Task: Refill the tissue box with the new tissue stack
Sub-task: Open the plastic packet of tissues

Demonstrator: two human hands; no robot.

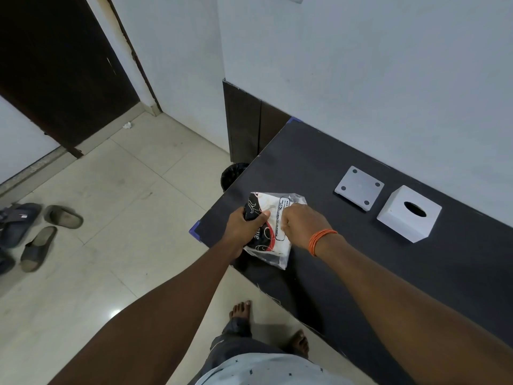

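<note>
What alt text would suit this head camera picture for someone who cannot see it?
Both hands, left hand and right hand, grip a plastic-wrapped tissue pack over a dark table. A white tissue box and its detached base plate lie nearby.

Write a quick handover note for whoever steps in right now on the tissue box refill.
Left hand: grip closed on the tissue pack, near its left end.
Right hand: pinching the pack's plastic wrapper at the top, apparently to tear it open.
The pack is held over the near left corner of the dark table.
White tissue box sits on the table to the right, its base plate off and lying beside it.
Done: box opened.
Left: unwrap the stack, load it, refit the base.
</note>
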